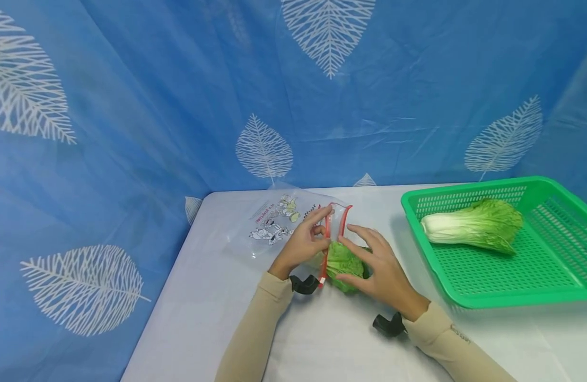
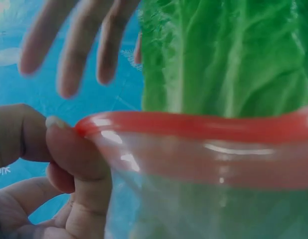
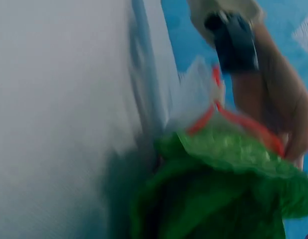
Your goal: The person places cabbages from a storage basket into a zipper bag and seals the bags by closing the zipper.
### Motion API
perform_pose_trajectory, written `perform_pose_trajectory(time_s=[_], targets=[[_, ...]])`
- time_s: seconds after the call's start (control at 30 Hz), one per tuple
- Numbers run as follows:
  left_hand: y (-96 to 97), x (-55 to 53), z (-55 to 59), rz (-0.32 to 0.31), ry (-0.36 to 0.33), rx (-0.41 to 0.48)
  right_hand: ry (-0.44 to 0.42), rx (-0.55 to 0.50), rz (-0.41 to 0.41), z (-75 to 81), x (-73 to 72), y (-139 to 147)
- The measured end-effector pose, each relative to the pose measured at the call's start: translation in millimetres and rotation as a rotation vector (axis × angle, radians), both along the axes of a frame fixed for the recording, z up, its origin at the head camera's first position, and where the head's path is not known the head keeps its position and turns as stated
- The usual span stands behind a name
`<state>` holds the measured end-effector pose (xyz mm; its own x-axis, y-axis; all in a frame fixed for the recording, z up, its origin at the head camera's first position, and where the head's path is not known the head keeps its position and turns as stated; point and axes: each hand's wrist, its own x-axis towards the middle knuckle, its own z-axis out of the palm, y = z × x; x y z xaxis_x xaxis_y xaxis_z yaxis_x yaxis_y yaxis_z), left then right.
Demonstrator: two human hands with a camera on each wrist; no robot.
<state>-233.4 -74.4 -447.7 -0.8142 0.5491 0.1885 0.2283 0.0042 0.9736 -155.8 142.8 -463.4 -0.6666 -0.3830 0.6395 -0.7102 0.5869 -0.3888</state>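
Note:
A clear plastic zip bag (image 1: pixel 274 212) with red edging and printed cartoon figures lies on the table. A napa cabbage (image 1: pixel 343 261) is partly in it, its green leafy end sticking out past the red rim. My left hand (image 1: pixel 305 241) pinches that red rim (image 2: pixel 194 127) between thumb and index finger, seen closely in the left wrist view. On the other side, my right hand (image 1: pixel 381 268) spreads its fingers and thumb around the leafy end; whether it touches the leaves cannot be told. The leaves (image 3: pixel 229 159) fill the lower right wrist view.
A green plastic basket (image 1: pixel 465 300) stands at the right, with another napa cabbage (image 1: pixel 474 225) lying in it. Under everything is a white-covered table (image 1: pixel 202 318). A blue curtain with white leaf prints (image 1: pixel 188 106) hangs behind and to the left.

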Motion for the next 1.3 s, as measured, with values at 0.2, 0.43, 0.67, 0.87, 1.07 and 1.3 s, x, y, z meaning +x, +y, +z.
perform_pose_trajectory(time_s=[0.2, 0.43, 0.67, 0.87, 1.07, 1.3], targets=[[0.3, 2.6, 3.6, 0.017, 0.003, -0.011, 0.121, 0.029, 0.080, -3.1, 17.7, -7.2], [0.5, 14.4, 26.2, 0.000, -0.019, 0.008, 0.000, 0.081, -0.029, -31.6, 16.7, -1.3], [0.7, 13.2, 27.3, -0.007, -0.044, 0.033, -0.173, 0.015, -0.063, -49.6, 7.5, 5.5], [1.4, 2.8, 8.2, -0.003, -0.042, 0.015, -0.173, -0.030, -0.057, -56.0, -0.4, 3.7], [3.9, -0.2, 1.7, -0.019, -0.027, 0.051, -0.186, -0.126, -0.061, -54.4, -3.3, 3.8], [9.2, 3.0, -0.2, -0.026, 0.004, 0.046, -0.338, -0.185, -0.079, -48.5, 4.2, 0.7]])
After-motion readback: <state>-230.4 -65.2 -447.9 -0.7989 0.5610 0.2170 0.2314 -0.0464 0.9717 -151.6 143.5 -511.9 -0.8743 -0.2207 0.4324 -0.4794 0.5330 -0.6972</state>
